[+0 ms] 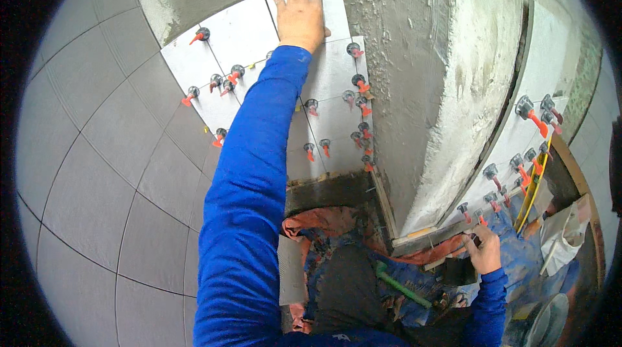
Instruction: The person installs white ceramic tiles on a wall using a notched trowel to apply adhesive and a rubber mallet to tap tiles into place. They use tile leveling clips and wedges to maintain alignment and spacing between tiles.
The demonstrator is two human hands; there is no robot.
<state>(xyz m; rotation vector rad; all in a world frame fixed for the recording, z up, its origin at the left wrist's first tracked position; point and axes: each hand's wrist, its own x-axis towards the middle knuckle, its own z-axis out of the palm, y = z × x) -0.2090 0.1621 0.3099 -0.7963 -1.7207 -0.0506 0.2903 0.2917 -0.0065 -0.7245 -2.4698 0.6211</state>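
My left hand [300, 18] lies flat with its fingers stretched out on a white wall tile [335, 9] at the top of the tiled patch. My left arm in its blue sleeve hides part of that patch. Tile levelling clips with black caps and red-orange levers, such as one levelling clip [354, 50], stick out along the joints. Low on the right, my right hand [486, 255] has its fingers curled around a small dark thing I cannot make out. Close above it, more levelling clips [490, 201] sit on another white-tiled strip [512, 146].
Large grey tiles [91, 172] cover the left side. Between the white areas runs a rough mortar wall [405, 81]. A yellow level or straightedge [535, 185], a white bag [565, 235], a bucket [547, 321] and a green handle [403, 285] are at the lower right. Orange cloth [324, 219] lies below.
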